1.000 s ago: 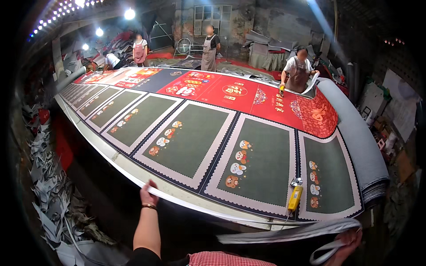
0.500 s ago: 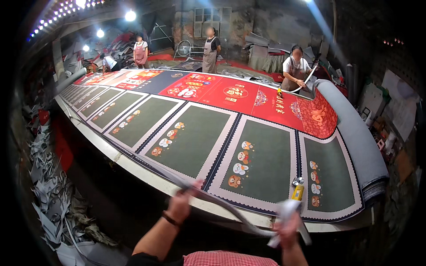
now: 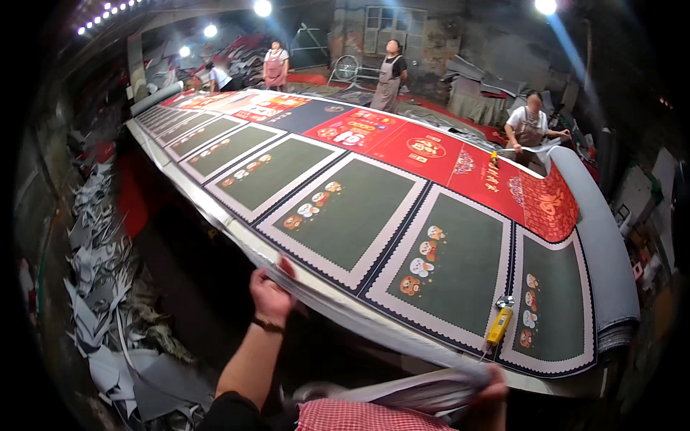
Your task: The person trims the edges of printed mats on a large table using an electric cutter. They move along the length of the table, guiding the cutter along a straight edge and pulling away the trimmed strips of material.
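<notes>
My left hand (image 3: 273,291) is closed around a long grey strip (image 3: 338,316) of mat trimming at the table's near edge. From there the strip runs along the edge to the right. My right hand (image 3: 493,391), smeared by motion, grips a gathered bunch of the same trimming (image 3: 424,391) low in front of my red checked apron (image 3: 359,418). On the table lies a long printed mat sheet (image 3: 453,273), with green panels, small animal figures and red sections. A yellow-handled cutter with a round metal head (image 3: 499,325) lies on it, close to my right hand.
A thick grey roll (image 3: 600,244) of mat lies at the table's right end. Grey offcuts (image 3: 100,287) heap on the floor at left. Across the table, a person in an apron (image 3: 528,129) handles a white strip beside another yellow tool (image 3: 494,158). Several people stand farther back.
My left hand has moved left and up along the edge. My right hand has dropped lower, with the trimming bunched in it. The view has shifted; the far-right person's arms have spread.
</notes>
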`<state>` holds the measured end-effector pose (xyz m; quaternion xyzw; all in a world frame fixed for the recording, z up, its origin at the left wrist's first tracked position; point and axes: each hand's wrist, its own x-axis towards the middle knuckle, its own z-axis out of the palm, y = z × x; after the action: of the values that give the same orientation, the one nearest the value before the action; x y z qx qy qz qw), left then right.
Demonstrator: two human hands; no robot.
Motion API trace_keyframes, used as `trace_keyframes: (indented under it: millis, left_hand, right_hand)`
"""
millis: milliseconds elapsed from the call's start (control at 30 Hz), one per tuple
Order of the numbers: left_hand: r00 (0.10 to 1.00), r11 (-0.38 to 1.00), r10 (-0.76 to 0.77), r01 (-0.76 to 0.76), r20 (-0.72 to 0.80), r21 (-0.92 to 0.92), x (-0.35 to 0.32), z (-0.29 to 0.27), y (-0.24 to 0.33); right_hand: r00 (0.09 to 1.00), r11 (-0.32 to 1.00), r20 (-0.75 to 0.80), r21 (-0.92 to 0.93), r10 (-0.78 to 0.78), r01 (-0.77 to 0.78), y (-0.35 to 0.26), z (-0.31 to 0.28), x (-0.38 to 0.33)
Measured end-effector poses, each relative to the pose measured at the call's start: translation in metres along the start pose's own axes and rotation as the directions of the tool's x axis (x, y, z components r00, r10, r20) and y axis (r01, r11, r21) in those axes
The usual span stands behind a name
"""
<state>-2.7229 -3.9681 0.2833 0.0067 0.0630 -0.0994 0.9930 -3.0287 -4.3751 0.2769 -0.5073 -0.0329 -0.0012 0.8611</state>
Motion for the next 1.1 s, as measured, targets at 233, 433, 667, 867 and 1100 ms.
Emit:
trace_keyframes:
  millis: [233,433,667,867,1100]
  left_hand:
    - [0.915,0.92,0.376,-0.388,0.145,0.061,0.017,-0.03,0.194]
    - [0.882,0.644,0.441,-0.439,0.165,0.627,-0.016,0.021,0.122]
    - [0.563,0.061,-0.507,-0.732,0.653,0.679,-0.115,0.016,-0.129]
    - [0.901,0.852,-0.347,0.185,0.263,0.489,-0.111,0.052,-0.085]
    - [0.931,0.507,-0.067,-0.278,0.359,0.816,-0.06,-0.002,-0.022]
  right_hand:
    - [0.411,0.866,-0.836,-0.14,-0.363,0.481,-0.098,-0.224,-0.156]
    - [0.269,0.854,-0.86,-0.298,-0.435,0.427,-0.079,-0.127,-0.076]
    - [0.979,0.782,-0.019,-0.604,-0.203,0.151,0.031,0.121,0.093]
    - [0.968,0.877,-0.114,-0.408,0.225,-0.252,0.027,0.14,0.07]
    - [0.842,0.734,-0.021,-0.477,0.54,-0.483,-0.038,0.136,0.004]
